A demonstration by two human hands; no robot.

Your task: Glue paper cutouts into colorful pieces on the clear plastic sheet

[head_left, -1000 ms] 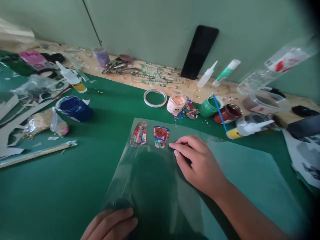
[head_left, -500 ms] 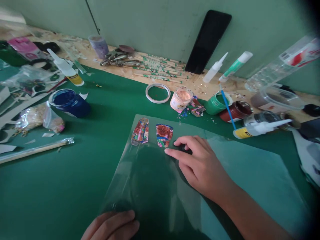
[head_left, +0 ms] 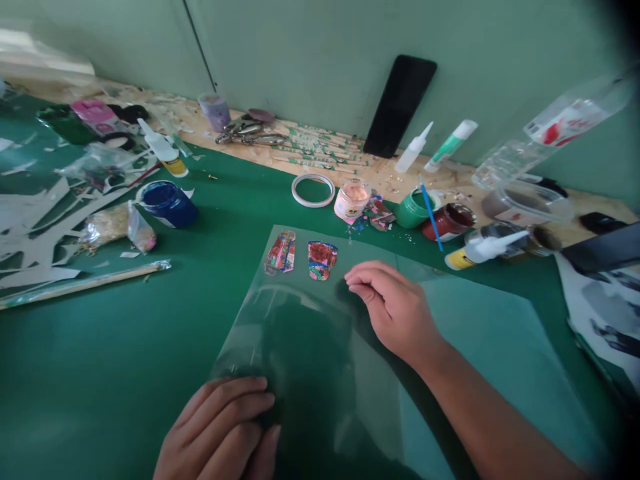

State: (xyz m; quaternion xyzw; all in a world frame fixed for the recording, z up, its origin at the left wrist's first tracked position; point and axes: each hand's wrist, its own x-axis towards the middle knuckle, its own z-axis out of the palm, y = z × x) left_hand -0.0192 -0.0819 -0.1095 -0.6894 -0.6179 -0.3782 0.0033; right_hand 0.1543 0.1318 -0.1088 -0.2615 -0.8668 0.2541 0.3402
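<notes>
A clear plastic sheet (head_left: 305, 347) lies over the green table surface in front of me. Near its far left corner rest two small, colourful patterned cutouts: a left cutout (head_left: 281, 252) and a right cutout (head_left: 321, 259), side by side and apart. My right hand (head_left: 393, 303) hovers just right of the right cutout. Its thumb and fingertips are pinched together, and nothing shows between them. My left hand (head_left: 225, 427) lies on the sheet's near left part, fingers stretched out and slightly bent, holding nothing.
Behind the sheet are a tape roll (head_left: 313, 191), a peach paint jar (head_left: 353, 200), a green paint jar (head_left: 414, 208) and a red paint jar (head_left: 449, 221). A glue bottle (head_left: 485, 249) lies at right. A phone (head_left: 400, 105) leans on the wall; a blue jar (head_left: 167, 203) and paper scraps (head_left: 37, 243) are left.
My right hand has drawn back slightly from the right cutout, its spread fingers now pinched together. More of my left hand shows on the sheet. The camera view has shifted.
</notes>
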